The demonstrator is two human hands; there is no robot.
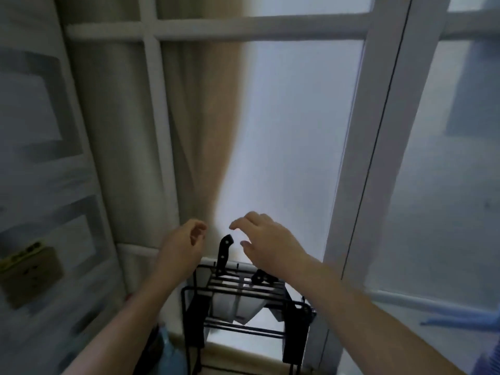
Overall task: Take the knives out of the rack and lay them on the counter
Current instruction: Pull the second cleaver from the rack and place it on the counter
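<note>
Step in hand, by my reading: the reach-in, no knife lifted yet. Both hands raised above the black wire knife rack [243, 296], which stands low in the frame against the window.

Left hand [184, 246]: fingers curled loosely, nothing in them, just left of the tall black riveted knife handle [224, 254]. Not touching it, as far as the blur allows.

Right hand [266, 239]: fingers spread and empty, hovering just right of that handle and over the rack's top rails.

A second, shorter black handle [261, 277] sits lower in the rack, partly under the right wrist. Pale blades [238, 304] hang down between the wires.

Next move likely calls for closing one hand round the tall handle and drawing straight up, so the blade clears its slot without snagging.

Hard to make out: the bench is barely in view, so the laying-down spot can't be judged. Rack feet cut off at the bottom edge. Number of knives uncertain. Whole frame soft with motion blur.
</note>
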